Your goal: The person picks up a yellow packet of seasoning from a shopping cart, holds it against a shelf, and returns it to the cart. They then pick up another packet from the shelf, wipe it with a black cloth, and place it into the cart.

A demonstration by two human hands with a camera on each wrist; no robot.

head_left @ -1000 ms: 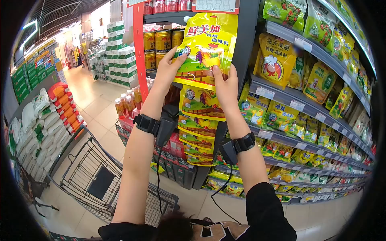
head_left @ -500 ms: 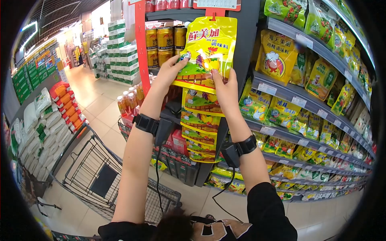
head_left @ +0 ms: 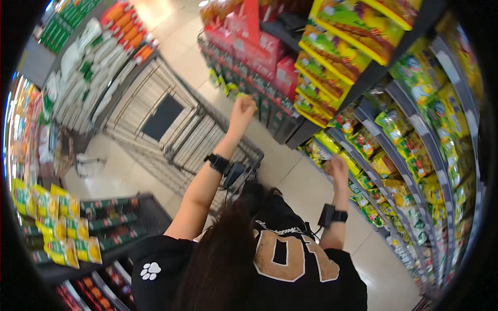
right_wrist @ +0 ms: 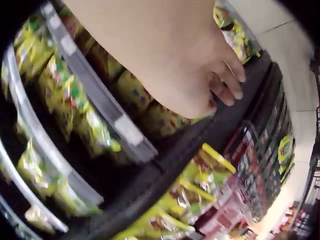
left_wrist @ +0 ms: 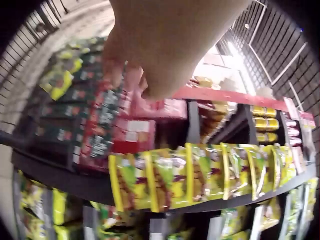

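Left hand (head_left: 241, 115) (twelve o'clock, head view) and right hand (head_left: 337, 167) (three) have let go and dropped, loosely curled, nothing visibly held; yellow packets (head_left: 334, 49) hang at one, so handling looks paused.

Open floor lane mid-frame, cart and shelving on either side.
Bare floor tiles (head_left: 285, 165) between left hand (head_left: 243, 115) and right hand (head_left: 338, 168), free passage toward lower right. Shopping cart (head_left: 163, 116) blocks left of centre; red boxes (head_left: 264, 57) stand at top centre; hanging yellow seasoning pouches (head_left: 332, 72) obstruct upper right of centre; tiered shelf (head_left: 410, 111) walls off right side; stacked yellow pouches (head_left: 57, 228) crowd lower left.
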